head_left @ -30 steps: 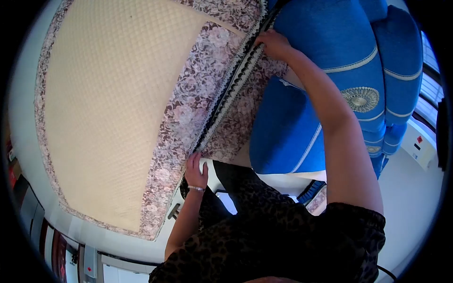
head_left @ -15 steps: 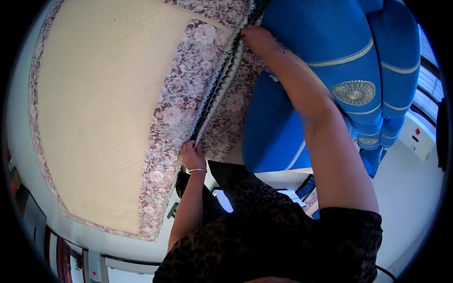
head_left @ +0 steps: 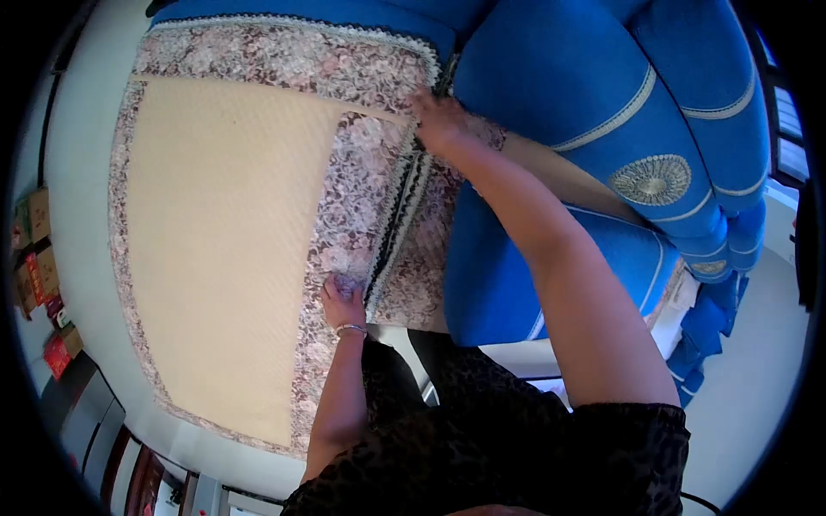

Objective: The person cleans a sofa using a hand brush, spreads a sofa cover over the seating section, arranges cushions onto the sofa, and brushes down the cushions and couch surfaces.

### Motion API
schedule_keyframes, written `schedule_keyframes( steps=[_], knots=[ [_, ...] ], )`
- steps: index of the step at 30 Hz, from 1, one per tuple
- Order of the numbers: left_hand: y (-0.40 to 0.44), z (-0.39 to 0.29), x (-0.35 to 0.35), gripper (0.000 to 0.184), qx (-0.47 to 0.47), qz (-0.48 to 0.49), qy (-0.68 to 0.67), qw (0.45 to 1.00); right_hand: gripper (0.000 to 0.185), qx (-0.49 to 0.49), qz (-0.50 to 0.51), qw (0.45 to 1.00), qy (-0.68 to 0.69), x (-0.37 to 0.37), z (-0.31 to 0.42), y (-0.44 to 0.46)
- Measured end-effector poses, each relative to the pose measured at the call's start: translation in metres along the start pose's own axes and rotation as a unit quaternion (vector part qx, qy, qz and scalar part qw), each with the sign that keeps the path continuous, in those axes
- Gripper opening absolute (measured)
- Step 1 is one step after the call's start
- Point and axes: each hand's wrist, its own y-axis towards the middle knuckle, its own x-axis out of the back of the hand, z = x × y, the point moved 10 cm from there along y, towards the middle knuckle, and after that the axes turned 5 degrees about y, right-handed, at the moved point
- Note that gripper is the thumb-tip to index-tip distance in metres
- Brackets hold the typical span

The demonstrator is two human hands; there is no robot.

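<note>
A cream quilted cover (head_left: 224, 249) with a floral border (head_left: 357, 189) lies spread before me. A black and white lace trim (head_left: 397, 225) runs along the border beside the blue sofa cushions. My left hand (head_left: 342, 301) touches the floral fabric near the trim's lower end, its fingers bent with a bit of cloth bunched between them. Farther up, my right hand (head_left: 439, 120) lies over the border at the upper end of the trim, fingers apart and somewhat blurred.
Large blue cushions (head_left: 559, 77) with white bands and a round patterned patch (head_left: 651, 180) fill the right side. Cardboard and red boxes (head_left: 41, 258) stand at the far left. A window (head_left: 787, 129) shows at the right edge.
The view has shifted, showing more of the cover's far edge. My right hand has left the trim and moved onto the border; my left hand has moved from the trim's end onto floral fabric.
</note>
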Motion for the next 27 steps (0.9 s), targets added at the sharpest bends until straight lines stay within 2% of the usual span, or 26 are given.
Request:
schedule_keyframes(
  steps=[2,3,6,7,8,9,10,13,16,17,20,21,25,27],
  knots=[
    [0.012,0.007,-0.005,0.053,0.053,0.088,0.003,0.995,0.049,-0.200,0.053,0.976,0.073,0.001,-0.034,0.018],
    [0.015,0.014,-0.010,0.055,0.070,0.091,0.015,0.993,0.047,-0.176,0.013,0.983,0.058,0.033,-0.021,0.024],
    [0.019,0.014,-0.011,0.055,0.034,0.052,-0.002,0.998,0.048,-0.053,-0.226,0.967,0.101,0.067,-0.008,0.058],
    [0.018,0.014,-0.013,0.055,0.025,0.070,-0.019,0.997,0.050,-0.117,-0.237,0.959,0.106,0.061,-0.022,0.073],
    [0.016,0.013,-0.013,0.061,0.034,0.082,-0.004,0.996,0.049,-0.157,-0.199,0.957,0.138,0.053,-0.032,0.082],
    [0.012,0.001,-0.007,0.065,-0.009,0.071,0.026,0.997,0.047,-0.193,-0.161,0.953,0.169,0.051,-0.042,0.093],
    [0.006,-0.008,-0.003,0.069,-0.049,0.060,0.055,0.995,0.043,-0.187,-0.136,0.965,0.122,0.054,-0.039,0.100],
    [0.000,-0.012,-0.010,0.075,-0.072,0.053,0.111,0.990,0.034,-0.167,-0.067,0.984,0.007,0.039,-0.044,0.116],
    [0.003,-0.005,-0.017,0.073,-0.091,0.083,0.067,0.990,0.030,-0.174,-0.107,0.979,0.001,0.039,-0.049,0.114],
    [0.005,-0.009,-0.012,0.060,-0.101,0.098,0.055,0.989,0.029,-0.179,-0.114,0.977,0.002,0.037,-0.051,0.110],
    [0.001,-0.002,-0.032,0.045,-0.160,0.185,0.041,0.969,0.026,-0.187,-0.148,0.971,0.005,0.043,-0.054,0.108],
    [0.003,-0.004,-0.024,0.035,-0.165,0.151,0.023,0.974,0.025,-0.184,-0.157,0.970,0.002,0.042,-0.053,0.108],
    [0.003,-0.019,-0.014,0.036,-0.228,0.081,0.011,0.970,0.025,-0.207,-0.142,0.968,-0.009,0.047,-0.044,0.101],
    [0.004,-0.020,-0.016,0.035,-0.224,0.079,-0.001,0.971,0.034,-0.147,-0.254,0.956,-0.030,0.068,-0.026,0.090]
  ],
)
